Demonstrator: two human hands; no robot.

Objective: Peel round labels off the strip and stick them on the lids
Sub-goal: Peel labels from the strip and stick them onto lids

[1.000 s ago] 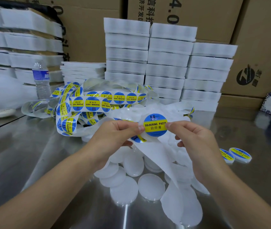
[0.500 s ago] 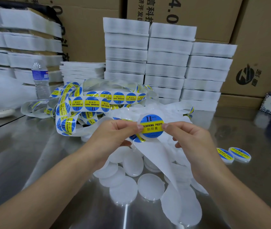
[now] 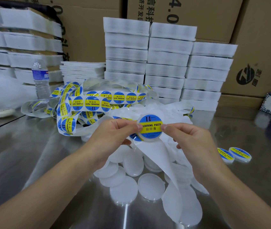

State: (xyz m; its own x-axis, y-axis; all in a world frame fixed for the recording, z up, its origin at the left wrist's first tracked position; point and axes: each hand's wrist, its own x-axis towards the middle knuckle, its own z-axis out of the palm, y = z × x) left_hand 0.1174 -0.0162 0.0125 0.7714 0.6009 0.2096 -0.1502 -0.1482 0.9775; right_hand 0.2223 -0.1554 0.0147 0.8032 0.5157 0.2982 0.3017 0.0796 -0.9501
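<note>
Label: round blue-and-yellow label (image 3: 150, 128) sits on a translucent lid (image 3: 150, 140), held up at frame centre.
Left hand: left hand (image 3: 113, 134) pinches the lid's left edge, thumb on the label.
Right hand: right hand (image 3: 190, 139) pinches the right edge likewise.
Handling: label judged thin, limp and tacky, so prone to creasing. Lid judged light, stiff and slick. Best held by the rim, then smoothed outward.
Stock: strip (image 3: 92, 103) lies coiled left of centre. Bare lids (image 3: 151, 184) are heaped at lower centre. Labelled lids (image 3: 239, 153) lie at right.
</note>
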